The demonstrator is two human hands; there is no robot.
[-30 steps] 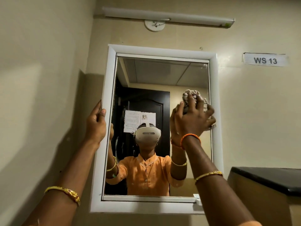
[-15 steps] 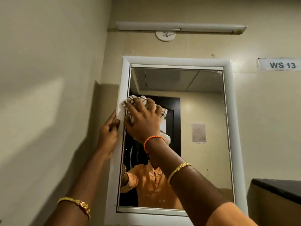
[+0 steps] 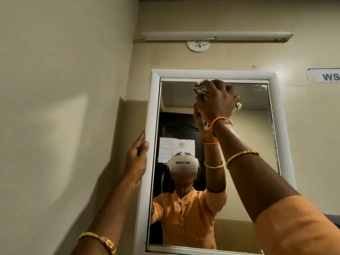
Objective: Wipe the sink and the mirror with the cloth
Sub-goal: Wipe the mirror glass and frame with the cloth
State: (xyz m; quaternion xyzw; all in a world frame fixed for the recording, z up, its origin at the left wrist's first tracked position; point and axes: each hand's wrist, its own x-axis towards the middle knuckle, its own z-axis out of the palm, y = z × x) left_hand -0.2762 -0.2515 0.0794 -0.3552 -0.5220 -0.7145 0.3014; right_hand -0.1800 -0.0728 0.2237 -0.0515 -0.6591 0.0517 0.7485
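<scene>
While the wipe runs, left to right:
Left hand (image 3: 137,159): one, fingers curled round the mirror frame's left edge, steadying it.
Mirror (image 3: 248,144): one, wall-hung; glass looks rigid, slick and breakable, so moderate pressure seems wise.
Cloth (image 3: 202,89): one, bunched, soft and light; best gripped as a wad.
Right hand (image 3: 217,102): one, fingers clenched round the cloth, pressing it near the glass's top edge.
Sink: none visible.

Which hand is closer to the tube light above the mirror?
Right. The right hand presses the cloth near the mirror's top, below the tube light; the left hand holds the frame's left edge, lower.
</scene>
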